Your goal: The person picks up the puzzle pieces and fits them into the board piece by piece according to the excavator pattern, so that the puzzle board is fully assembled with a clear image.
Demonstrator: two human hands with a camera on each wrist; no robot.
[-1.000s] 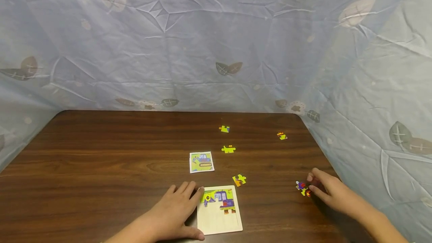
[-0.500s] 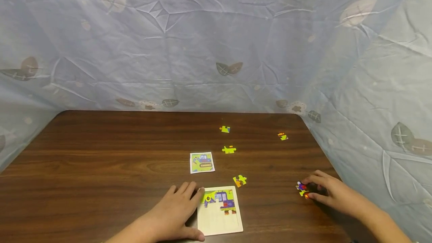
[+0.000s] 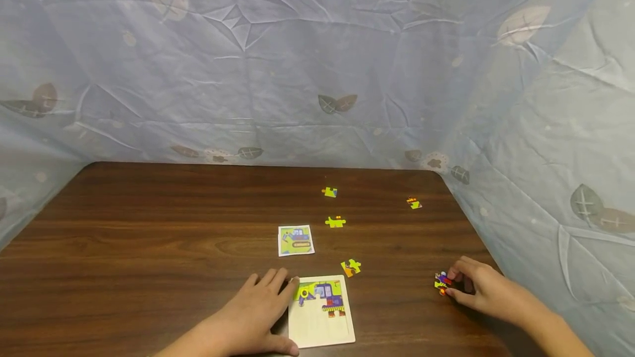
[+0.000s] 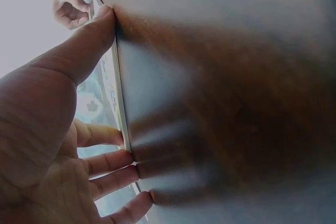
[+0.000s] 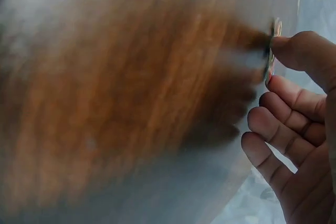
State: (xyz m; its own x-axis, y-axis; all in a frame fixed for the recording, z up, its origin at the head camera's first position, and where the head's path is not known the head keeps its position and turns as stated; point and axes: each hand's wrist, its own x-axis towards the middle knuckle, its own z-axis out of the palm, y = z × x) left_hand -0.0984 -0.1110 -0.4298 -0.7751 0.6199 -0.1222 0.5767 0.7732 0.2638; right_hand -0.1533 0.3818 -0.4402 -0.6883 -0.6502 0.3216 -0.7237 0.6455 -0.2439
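Observation:
My left hand (image 3: 258,307) rests at the left edge of a pale wooden puzzle tray (image 3: 317,332), its fingers spread and its thumb near the lower left corner. In the tray's upper part, joined pieces show part of a purple excavator; bare wood shows below. Over at the right, my right hand (image 3: 483,288) pinches a purple, red and yellow puzzle piece (image 3: 440,284) between thumb and index finger. In the right wrist view this puzzle piece (image 5: 272,66) appears edge-on at the tabletop, the other fingers curled beside it. Whether it is lifted I cannot tell.
A picture card (image 3: 296,240) of the excavator lies behind the tray. Loose pieces lie about: an orange and green piece (image 3: 351,267), a green piece (image 3: 335,222), a far piece (image 3: 329,192) and a right-hand one (image 3: 414,203). Patterned cloth (image 3: 278,70) hangs round the table (image 3: 149,247).
My right thumb and index finger have closed in on the puzzle piece, which has turned slightly. The left hand and the tray have stayed in place.

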